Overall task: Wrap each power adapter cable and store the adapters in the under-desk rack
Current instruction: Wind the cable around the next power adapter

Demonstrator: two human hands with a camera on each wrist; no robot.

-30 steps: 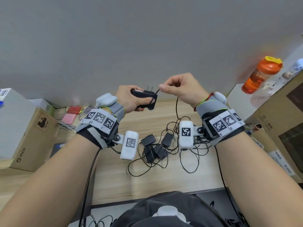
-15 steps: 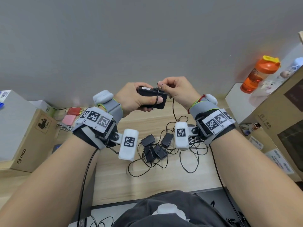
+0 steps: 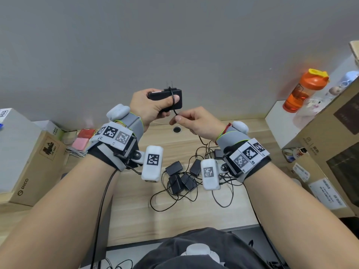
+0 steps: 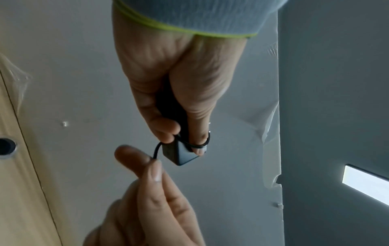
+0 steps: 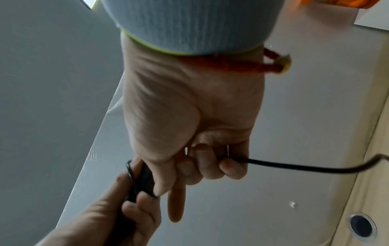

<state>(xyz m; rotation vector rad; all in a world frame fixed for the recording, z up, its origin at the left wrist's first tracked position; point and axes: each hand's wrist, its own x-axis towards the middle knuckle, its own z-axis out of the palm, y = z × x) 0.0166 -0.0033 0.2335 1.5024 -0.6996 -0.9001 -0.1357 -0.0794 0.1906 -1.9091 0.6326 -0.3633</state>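
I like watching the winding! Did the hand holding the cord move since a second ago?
Yes. The right hand dropped from above the black adapter to below it, nearer the desk.

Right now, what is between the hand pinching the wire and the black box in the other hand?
Only a short stretch of black cable bridges the right hand and the adapter; otherwise the gap is bare. The left wrist view shows it best.

I sit at an office workstation — a light wooden desk with a cable hole, set against a plain grey wall. Cardboard boxes flank it — a drink bottle stands on a side shelf.
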